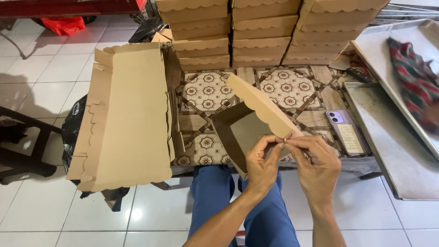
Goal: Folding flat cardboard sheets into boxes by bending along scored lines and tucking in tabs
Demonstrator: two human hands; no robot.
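Note:
A brown cardboard box (256,112), half folded with a scalloped flap, is tilted up over the front of the patterned table (206,91). My left hand (261,164) pinches its near corner from the left. My right hand (315,162) pinches the same corner from the right, fingertips meeting at a small tab. Both hands grip the box above my blue trousers (215,196).
A pile of flat scalloped cardboard blanks (123,119) overhangs the table's left side. Stacks of finished boxes (265,32) stand along the back. A purple phone (347,130) lies at the right, beside metal trays (388,137) and a striped cloth (416,87). White tiled floor surrounds.

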